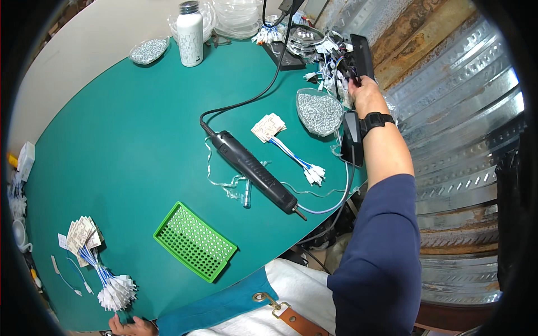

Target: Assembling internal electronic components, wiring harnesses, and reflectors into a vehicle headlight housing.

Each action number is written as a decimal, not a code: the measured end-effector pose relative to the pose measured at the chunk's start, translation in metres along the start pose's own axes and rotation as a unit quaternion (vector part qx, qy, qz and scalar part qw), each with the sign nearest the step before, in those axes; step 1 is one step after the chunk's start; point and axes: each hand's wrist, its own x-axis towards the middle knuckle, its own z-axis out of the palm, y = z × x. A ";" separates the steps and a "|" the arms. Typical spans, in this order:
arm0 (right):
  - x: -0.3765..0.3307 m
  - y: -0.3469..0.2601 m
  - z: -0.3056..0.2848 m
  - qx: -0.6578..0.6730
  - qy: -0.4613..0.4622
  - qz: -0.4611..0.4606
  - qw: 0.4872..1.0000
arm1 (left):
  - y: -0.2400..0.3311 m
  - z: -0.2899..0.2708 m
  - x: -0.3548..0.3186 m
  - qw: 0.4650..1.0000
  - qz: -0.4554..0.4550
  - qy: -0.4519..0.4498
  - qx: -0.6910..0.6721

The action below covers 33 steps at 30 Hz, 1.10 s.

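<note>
My right arm, in a dark blue sleeve with a black watch, stretches to the far right. There my right hand (pixel 367 92) closes among dark parts and a pile of white-plugged wires (pixel 330 73); what its fingers hold is hidden. My left hand (pixel 133 326) rests at the near left table edge, fingers apart and holding nothing I can see. Just above it lies a fanned bundle of cream boards (pixel 84 235) with blue-and-white wires ending in white connectors (pixel 116 292). A black electric screwdriver (pixel 255 171) lies mid-table beside a smaller bundle of boards (pixel 269 127).
A green perforated tray (pixel 196 242) sits near the front edge. Dishes of small silvery screws stand at right (pixel 319 113) and far left (pixel 149 51), beside a white bottle (pixel 190 35). The screwdriver's black cord (pixel 246 103) crosses the green table (pixel 129 145). Corrugated metal (pixel 448 112) borders the right.
</note>
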 end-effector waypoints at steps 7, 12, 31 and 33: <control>-0.052 -0.057 -0.002 -0.120 -0.122 -0.254 0.952 | -0.007 0.005 -0.015 0.999 -0.038 0.010 -0.016; -0.093 -0.127 -0.035 -0.119 -0.115 -0.333 0.928 | -0.007 0.011 -0.028 0.996 -0.070 0.031 0.038; 0.042 -0.114 -0.167 -0.120 0.072 -0.260 0.955 | -0.002 0.004 -0.016 0.998 -0.048 -0.015 0.047; 0.054 -0.117 -0.173 -0.174 0.123 -0.231 0.949 | -0.005 0.013 -0.026 0.996 -0.056 0.009 0.070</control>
